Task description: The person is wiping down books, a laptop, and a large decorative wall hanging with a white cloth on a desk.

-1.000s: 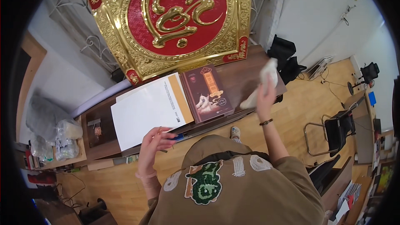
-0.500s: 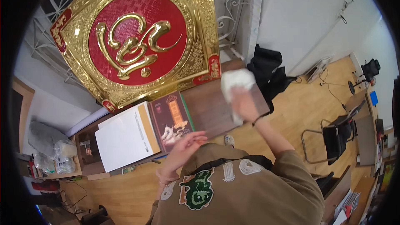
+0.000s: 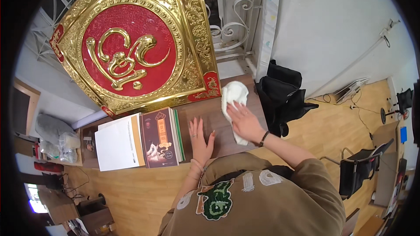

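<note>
My right hand (image 3: 245, 124) holds a white cloth (image 3: 235, 91) against the brown wooden tabletop (image 3: 203, 112), near its right end. The cloth stretches out above and below my fingers. My left hand (image 3: 201, 144) rests on the same top with its fingers spread, holding nothing. Just left of it lies a dark brown book (image 3: 153, 146) with an orange panel on its cover, beside green-edged books (image 3: 178, 133). Behind these stands a large gold-framed plaque (image 3: 131, 105) with a red disc and raised gold lettering, tilted back.
White papers (image 3: 114, 144) lie left of the brown book. Clear plastic bags (image 3: 68, 144) sit at the far left. A black bag (image 3: 282, 91) stands just off the top's right end. Further right is a black chair (image 3: 363, 166) on the wood floor.
My left hand has moved from above the book's lower edge onto the tabletop, fingers now spread. My right hand and the cloth have shifted slightly nearer me, and the whole view has turned.
</note>
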Action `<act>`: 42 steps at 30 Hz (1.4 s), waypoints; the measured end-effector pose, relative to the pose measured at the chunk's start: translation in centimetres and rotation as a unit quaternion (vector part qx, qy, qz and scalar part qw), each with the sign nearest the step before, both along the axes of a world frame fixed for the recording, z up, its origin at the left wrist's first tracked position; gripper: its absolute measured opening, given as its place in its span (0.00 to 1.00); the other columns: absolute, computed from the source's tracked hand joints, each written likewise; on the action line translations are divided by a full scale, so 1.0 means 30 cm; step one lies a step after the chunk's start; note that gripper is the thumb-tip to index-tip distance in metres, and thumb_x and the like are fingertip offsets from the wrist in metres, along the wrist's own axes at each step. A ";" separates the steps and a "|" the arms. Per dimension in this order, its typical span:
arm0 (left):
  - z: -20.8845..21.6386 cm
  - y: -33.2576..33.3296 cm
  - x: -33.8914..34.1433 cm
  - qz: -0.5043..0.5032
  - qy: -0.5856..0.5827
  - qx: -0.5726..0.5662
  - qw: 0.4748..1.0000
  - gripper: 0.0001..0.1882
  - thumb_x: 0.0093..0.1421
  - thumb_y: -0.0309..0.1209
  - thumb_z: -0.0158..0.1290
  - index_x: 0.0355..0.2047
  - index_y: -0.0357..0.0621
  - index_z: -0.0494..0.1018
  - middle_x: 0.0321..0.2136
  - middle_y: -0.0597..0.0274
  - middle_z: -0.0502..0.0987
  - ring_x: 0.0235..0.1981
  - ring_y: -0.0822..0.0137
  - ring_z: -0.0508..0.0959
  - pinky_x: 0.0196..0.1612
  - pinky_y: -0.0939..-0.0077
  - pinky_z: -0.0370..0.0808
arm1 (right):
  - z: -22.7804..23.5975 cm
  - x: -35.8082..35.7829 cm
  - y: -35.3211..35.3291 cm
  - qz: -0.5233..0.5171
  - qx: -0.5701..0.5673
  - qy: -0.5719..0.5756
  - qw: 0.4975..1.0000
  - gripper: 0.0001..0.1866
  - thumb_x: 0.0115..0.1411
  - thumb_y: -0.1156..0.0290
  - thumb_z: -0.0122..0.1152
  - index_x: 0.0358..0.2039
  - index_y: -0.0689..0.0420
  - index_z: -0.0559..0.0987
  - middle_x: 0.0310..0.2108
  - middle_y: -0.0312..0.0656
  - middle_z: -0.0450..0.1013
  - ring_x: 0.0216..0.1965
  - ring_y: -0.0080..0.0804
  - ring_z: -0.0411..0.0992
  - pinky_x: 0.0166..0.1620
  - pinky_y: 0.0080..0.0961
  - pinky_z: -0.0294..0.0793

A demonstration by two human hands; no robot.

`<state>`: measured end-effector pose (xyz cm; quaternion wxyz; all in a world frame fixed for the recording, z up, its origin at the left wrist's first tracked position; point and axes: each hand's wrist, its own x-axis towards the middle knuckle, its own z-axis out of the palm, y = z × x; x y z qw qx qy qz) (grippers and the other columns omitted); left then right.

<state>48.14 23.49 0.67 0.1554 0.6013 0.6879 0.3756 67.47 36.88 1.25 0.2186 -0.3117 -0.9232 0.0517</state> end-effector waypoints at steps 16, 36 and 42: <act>0.003 -0.012 0.021 0.063 0.058 0.018 0.996 0.29 0.63 0.33 0.47 0.63 0.35 0.57 0.65 0.41 0.54 0.67 0.43 0.51 0.68 0.53 0.44 | 0.029 0.181 -0.018 -0.033 -0.093 0.047 0.994 0.30 0.51 0.77 0.53 0.58 0.60 0.67 0.57 0.51 0.66 0.61 0.52 0.60 0.64 0.44 0.58; 0.000 -0.016 0.020 0.055 0.010 0.067 0.996 0.27 0.64 0.33 0.45 0.61 0.35 0.59 0.64 0.42 0.56 0.66 0.43 0.54 0.67 0.59 0.51 | -0.011 0.095 0.019 0.049 -0.127 0.076 0.988 0.26 0.47 0.75 0.54 0.51 0.57 0.76 0.52 0.48 0.72 0.58 0.50 0.64 0.63 0.43 0.59; -0.013 -0.008 0.018 0.057 0.000 0.086 0.995 0.28 0.62 0.32 0.47 0.62 0.36 0.59 0.64 0.41 0.56 0.65 0.43 0.56 0.66 0.55 0.51 | -0.031 -0.002 -0.080 0.167 -0.129 0.043 0.976 0.28 0.46 0.74 0.55 0.52 0.56 0.74 0.54 0.48 0.70 0.56 0.48 0.66 0.61 0.41 0.64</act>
